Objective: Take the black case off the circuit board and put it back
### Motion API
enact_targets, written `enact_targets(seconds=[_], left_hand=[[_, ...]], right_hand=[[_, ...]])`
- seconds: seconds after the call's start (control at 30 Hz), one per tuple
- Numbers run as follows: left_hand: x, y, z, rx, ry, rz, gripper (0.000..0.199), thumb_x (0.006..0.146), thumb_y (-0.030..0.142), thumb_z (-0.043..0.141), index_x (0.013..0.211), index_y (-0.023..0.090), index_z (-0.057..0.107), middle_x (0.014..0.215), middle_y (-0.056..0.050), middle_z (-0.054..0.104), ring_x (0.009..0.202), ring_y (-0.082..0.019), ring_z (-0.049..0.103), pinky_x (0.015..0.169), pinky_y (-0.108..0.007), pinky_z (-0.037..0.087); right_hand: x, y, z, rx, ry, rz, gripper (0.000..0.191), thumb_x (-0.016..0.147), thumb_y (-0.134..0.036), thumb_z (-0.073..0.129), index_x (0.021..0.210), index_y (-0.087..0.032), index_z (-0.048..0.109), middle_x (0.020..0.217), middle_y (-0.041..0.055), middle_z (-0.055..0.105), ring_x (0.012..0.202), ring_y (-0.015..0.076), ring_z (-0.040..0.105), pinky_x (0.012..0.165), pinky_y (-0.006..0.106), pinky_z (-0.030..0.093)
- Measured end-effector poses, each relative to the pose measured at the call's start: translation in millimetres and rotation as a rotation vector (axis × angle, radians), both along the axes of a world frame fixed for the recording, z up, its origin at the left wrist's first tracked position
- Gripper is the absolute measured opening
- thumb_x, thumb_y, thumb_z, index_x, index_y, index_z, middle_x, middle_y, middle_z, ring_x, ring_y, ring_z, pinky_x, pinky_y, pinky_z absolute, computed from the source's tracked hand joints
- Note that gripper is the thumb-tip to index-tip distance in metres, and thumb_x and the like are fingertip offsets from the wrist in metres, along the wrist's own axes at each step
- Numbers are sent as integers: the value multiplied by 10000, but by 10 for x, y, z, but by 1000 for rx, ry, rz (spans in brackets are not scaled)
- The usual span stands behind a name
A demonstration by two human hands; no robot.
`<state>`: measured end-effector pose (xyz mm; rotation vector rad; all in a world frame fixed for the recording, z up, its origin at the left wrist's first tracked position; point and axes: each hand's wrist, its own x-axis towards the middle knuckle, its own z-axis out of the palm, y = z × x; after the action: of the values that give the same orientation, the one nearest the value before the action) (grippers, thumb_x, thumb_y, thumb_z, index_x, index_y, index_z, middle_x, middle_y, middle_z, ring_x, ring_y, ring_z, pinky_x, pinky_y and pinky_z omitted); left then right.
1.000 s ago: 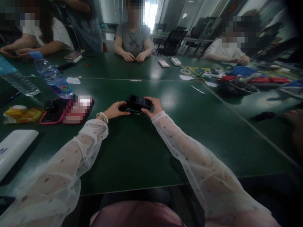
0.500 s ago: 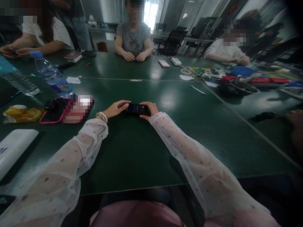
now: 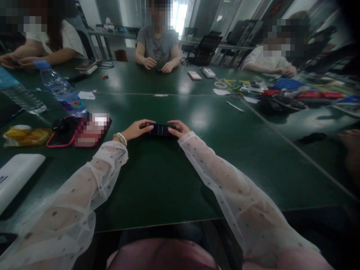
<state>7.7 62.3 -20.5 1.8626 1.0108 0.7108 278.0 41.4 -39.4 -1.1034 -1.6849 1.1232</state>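
Observation:
A black smartphone with a dark lit screen is held sideways just over the green table. My left hand is closed on its left end, thumb at the screen's edge and fingers behind. On the right end, my right hand is closed too, its thumb lying over the screen. Whether the phone's lower edge touches the table I cannot tell. White sheer sleeves cover both my arms, and a beaded bracelet circles my left wrist.
To the left are a pink phone case, a yellow packet, a white box-like device and two water bottles, one a capped bottle. A wrench and heaped cables lie right. Several people sit around the table.
My right thumb has moved from the phone's lower edge onto its screen. The phone has shifted slightly left. The person opposite has lifted one hand away from the other.

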Motion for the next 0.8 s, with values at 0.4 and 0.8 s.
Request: enact_targets(seconds=[0.4, 0.8], left_hand=[[9, -11, 11, 25, 36, 25, 597, 856, 630, 581, 1238, 173, 629, 1211, -116, 672, 1109, -276, 629, 984, -435, 478], [124, -75, -104, 451, 515, 214, 422, 916, 238, 458, 1323, 250, 568, 1505, -65, 480, 1377, -316, 369, 1136, -558, 227]], right_hand=[[-10, 8, -7, 37, -152, -61, 452, 785, -588, 650, 1121, -286, 626, 1098, 67, 656, 1041, 261, 643, 941, 533, 517], [-76, -113, -2, 194, -288, -213, 532, 825, -612, 598, 1249, -293, 569, 1195, 101, 582, 1186, 273, 557, 1048, 510, 462]])
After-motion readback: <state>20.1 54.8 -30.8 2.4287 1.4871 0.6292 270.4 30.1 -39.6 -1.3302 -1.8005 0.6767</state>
